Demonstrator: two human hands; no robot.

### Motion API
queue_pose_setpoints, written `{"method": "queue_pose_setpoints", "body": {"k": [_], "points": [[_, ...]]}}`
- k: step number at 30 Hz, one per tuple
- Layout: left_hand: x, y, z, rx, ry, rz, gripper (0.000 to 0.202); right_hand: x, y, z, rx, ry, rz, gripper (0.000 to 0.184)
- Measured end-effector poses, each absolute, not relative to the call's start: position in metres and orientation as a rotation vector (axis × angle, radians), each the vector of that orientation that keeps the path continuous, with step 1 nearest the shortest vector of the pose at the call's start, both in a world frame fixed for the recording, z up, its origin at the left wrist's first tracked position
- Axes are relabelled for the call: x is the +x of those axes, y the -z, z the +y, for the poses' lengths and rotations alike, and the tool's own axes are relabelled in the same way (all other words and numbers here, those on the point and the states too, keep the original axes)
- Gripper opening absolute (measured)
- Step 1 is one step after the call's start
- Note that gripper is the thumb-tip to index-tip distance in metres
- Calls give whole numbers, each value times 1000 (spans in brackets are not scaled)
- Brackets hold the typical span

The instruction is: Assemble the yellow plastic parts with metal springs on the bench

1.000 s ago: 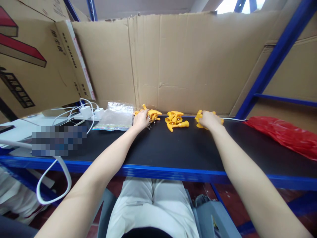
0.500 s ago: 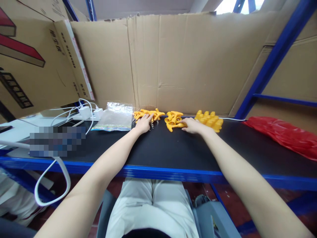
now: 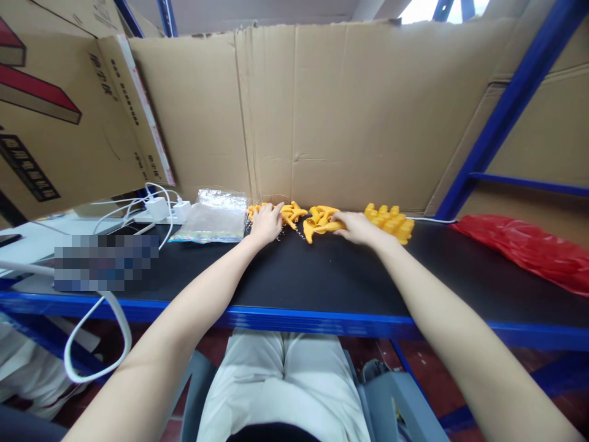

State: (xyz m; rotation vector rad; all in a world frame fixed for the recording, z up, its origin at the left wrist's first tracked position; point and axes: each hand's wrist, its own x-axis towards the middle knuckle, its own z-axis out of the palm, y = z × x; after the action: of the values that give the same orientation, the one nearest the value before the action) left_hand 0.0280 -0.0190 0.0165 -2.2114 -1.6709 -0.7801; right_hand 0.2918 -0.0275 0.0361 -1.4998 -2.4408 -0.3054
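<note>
Three small heaps of yellow plastic parts lie along the back of a black bench top (image 3: 322, 276). My left hand (image 3: 265, 225) rests on the left heap (image 3: 294, 213), fingers laid flat over the pieces. My right hand (image 3: 356, 227) reaches onto the middle heap (image 3: 318, 222), its fingers curled over one of the yellow pieces. The right heap (image 3: 391, 222) of blocky yellow parts lies just beyond my right wrist, untouched.
A shiny clear plastic bag (image 3: 214, 218) lies left of the heaps. White chargers and cables (image 3: 159, 210) sit further left. A red plastic bag (image 3: 529, 252) lies at the right. Cardboard sheets (image 3: 350, 116) wall the back; a blue rack post (image 3: 510, 110) rises at the right.
My right hand left the right heap and moved left onto the middle heap, closing over a piece. My left hand stayed on the left heap, shifting slightly.
</note>
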Motion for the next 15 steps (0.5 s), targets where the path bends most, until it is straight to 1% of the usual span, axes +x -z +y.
{"method": "queue_pose_setpoints", "body": {"k": [4,6,9,15], "points": [[39,-24,-34,-2389,863,-1361,48,282,-41,-37,-1383,424,-2360,23],[43,-24,-39,-2483,823,-1264,50,277,-42,-41,-1346,469,-2321,23],[45,-23,-42,-2529,746,-1268,49,271,-40,-43,-1273,505,-2306,22],[46,-24,-40,-2422,786,-1419,38,263,-32,-40,-1115,502,-2346,23]]}}
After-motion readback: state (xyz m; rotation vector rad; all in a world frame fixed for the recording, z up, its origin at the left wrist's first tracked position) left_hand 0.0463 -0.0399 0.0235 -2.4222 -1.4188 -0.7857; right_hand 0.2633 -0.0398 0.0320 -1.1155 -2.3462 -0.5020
